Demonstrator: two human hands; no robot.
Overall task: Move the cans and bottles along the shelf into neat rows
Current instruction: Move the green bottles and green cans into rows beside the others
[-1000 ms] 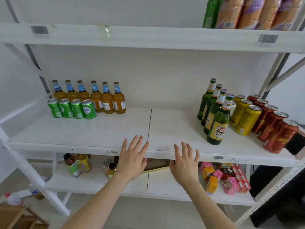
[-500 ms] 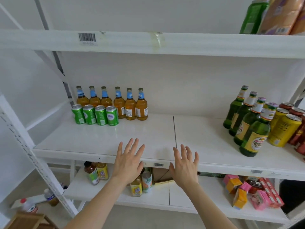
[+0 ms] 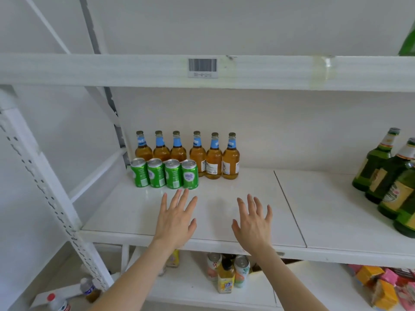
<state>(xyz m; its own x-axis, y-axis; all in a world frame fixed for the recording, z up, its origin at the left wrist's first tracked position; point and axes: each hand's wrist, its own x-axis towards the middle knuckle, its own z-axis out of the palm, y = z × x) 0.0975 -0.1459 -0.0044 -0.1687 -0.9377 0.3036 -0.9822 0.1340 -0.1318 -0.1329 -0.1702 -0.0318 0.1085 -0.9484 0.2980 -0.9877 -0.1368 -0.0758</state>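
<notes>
Four green cans (image 3: 165,173) upright in a row at far left of the shelf (image 3: 125,212), six amber bottles (image 3: 186,153) just behind, necks up. Left hand (image 3: 175,223) and right hand (image 3: 253,227) above near shelf, fingers straight, spread, holding nothing

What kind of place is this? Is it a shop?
Probably a shop or its stockroom. White metal shelves carry a barcode label on the edge, and drinks stand in groups by sort: green cans in front of amber bottles, green bottles off to the right.
</notes>
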